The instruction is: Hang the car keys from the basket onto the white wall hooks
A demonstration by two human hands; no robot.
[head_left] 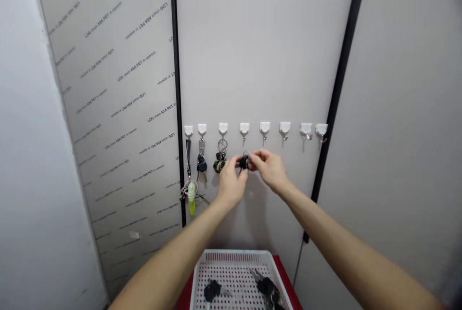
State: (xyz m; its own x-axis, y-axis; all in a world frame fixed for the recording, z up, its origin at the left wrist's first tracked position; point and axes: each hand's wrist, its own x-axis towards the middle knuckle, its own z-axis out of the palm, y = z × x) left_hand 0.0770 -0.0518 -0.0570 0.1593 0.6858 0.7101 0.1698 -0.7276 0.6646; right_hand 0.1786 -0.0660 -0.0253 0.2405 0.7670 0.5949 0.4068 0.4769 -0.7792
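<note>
My left hand [231,184] and my right hand [269,170] meet below a row of white wall hooks, both pinching a small black key fob [244,162]. Much of the fob is hidden by my fingertips. Directly above it is a white adhesive hook with a metal prong [244,130]. To the left of my hands, a bunch of keys with a metal ring [220,161] hangs from its own hook, and a black-headed key set [201,163] hangs beside it.
A lanyard with a green-and-white charm [190,192] hangs at the left end of the hooks. Several bare hooks [285,129] lie to the right. Below, a white perforated basket [238,256] holding black keys [267,286] sits on a red surface [279,271].
</note>
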